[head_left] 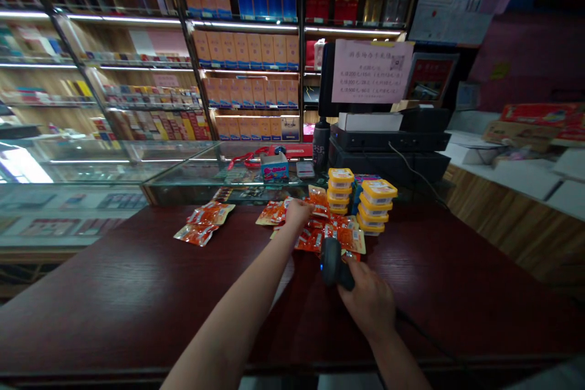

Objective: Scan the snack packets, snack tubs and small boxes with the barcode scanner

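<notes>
My left hand (pixel 298 213) reaches over a heap of orange-red snack packets (pixel 340 234) on the dark red counter. Its fingers are closed at the edge of one raised snack packet (pixel 319 200), though the fingertips are partly hidden. In my right hand (pixel 369 297) is a black barcode scanner (pixel 331 261) with a small blue light, its head just in front of the heap. A cable trails from beneath that hand. Off to the left lie a few more packets (pixel 205 222), apart from the heap. Behind and right of the heap stand two stacks of yellow-lidded tubs (pixel 377 204).
A glass display case (pixel 192 180) borders the counter (pixel 137 304) at the back, bearing a small blue box (pixel 275 169) and a dark bottle (pixel 321 145). A monitor with a pink paper notice (pixel 370 70) stands behind the tubs. Stocked shelves line the wall.
</notes>
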Tool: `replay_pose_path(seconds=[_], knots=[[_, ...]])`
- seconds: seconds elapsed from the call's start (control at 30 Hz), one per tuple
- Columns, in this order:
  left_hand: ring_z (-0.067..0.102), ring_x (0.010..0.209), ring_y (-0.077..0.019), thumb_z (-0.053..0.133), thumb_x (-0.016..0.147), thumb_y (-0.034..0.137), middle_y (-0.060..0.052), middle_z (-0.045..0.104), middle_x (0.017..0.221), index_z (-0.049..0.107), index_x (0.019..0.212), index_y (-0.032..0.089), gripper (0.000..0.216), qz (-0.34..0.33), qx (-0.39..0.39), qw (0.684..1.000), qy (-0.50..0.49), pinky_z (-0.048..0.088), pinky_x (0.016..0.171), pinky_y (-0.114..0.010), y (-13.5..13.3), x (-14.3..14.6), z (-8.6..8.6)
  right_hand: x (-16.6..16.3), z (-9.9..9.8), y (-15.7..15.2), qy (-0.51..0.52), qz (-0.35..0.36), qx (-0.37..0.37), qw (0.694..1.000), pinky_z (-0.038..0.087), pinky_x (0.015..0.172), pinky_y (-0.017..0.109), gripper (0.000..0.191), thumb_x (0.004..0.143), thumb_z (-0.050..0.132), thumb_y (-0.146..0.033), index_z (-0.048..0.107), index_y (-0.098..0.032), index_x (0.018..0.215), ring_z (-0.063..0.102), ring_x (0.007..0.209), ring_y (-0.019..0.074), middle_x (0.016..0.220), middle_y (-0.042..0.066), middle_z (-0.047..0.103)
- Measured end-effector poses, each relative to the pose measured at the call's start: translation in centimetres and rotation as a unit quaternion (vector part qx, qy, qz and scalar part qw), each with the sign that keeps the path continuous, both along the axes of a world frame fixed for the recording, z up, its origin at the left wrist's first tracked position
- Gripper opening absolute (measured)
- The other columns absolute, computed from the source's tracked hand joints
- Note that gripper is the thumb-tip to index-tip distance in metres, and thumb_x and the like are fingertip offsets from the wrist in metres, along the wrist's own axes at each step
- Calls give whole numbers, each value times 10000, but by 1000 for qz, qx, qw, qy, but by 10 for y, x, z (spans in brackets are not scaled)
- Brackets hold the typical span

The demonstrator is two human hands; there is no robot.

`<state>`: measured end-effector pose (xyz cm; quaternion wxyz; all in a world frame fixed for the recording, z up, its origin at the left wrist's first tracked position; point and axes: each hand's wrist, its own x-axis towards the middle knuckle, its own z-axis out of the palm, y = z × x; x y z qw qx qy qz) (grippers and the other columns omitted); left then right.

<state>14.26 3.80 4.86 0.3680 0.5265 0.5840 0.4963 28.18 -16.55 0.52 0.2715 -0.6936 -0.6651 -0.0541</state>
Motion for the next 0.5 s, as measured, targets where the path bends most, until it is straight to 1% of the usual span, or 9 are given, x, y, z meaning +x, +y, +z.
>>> replay_pose_path(seconds=[0.03,0.1,0.17,0.23,0.27,0.37,0.43,0.5], knots=[[544,496,-134,713,599,273,28,497,479,490,548,182,246,1,4,1000,-8,435,501,-241,-6,-5,-2,0,0,0,-1,0,3,1000,456,724,303,383,798,558,-219,580,-219,1180,657,857,215,1025,62,695],[509,460,-106,686,634,303,58,472,490,472,592,182,249,-2,18,998,-62,463,497,-246,-21,-20,-8,1,-1,0,-2,3,9,1000,456,716,299,389,791,563,-216,584,-214,1179,657,852,215,1030,69,697],[496,455,-88,699,615,322,78,455,503,439,603,184,294,-12,37,988,-151,500,516,-263,-40,-40,-17,2,-1,-1,10,12,7,1000,458,727,309,389,796,551,-217,584,-208,1183,656,869,225,1051,77,694],[507,476,-87,732,569,333,77,461,510,425,585,181,342,-17,48,978,-201,523,546,-278,-59,-61,-28,2,1,-1,43,34,-6,998,459,759,332,390,799,536,-216,585,-197,1185,651,908,244,1078,91,687],[518,489,-91,743,553,337,68,480,515,439,579,176,344,-13,48,978,-200,524,553,-275,-68,-71,-34,1,2,-2,61,47,-14,997,457,773,341,392,795,533,-213,588,-192,1183,647,928,251,1087,97,684],[540,506,-104,750,551,336,23,556,537,519,585,156,295,16,49,988,-148,488,521,-237,-88,-91,-47,-2,10,-2,105,74,-30,991,455,792,345,399,763,551,-207,605,-204,1158,640,959,254,1085,91,689],[548,509,-113,737,572,328,-1,588,549,558,602,147,256,33,54,991,-118,454,496,-218,-94,-97,-52,-5,17,-3,138,84,-39,986,458,776,348,375,743,582,-240,628,-234,1115,649,931,256,1032,70,706],[546,506,-113,722,589,317,-7,598,553,573,604,146,227,42,64,992,-100,428,487,-208,-96,-98,-54,-9,25,-2,190,98,-52,976,465,750,354,334,729,621,-320,649,-248,1054,654,899,261,976,60,714]])
